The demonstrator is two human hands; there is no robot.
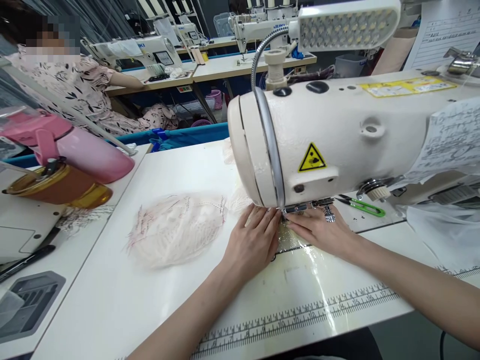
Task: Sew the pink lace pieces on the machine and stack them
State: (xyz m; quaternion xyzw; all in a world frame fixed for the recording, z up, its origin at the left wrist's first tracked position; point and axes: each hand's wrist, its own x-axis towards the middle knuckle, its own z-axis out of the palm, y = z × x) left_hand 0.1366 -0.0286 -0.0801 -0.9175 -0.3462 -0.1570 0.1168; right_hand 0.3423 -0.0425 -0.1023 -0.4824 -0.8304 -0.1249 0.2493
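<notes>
Our left hand [251, 237], right hand [323, 227] at sewing machine [345, 127], both narrow, we can't tell if gripping; ruler [292, 320] along worktop's [101, 300] front edge.

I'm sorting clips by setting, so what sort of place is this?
Probably a sewing workshop: a large sewing machine stands at the near table, more machines stand on tables behind, and a pale, sheer piece of fabric lies beside the left hand.
</notes>
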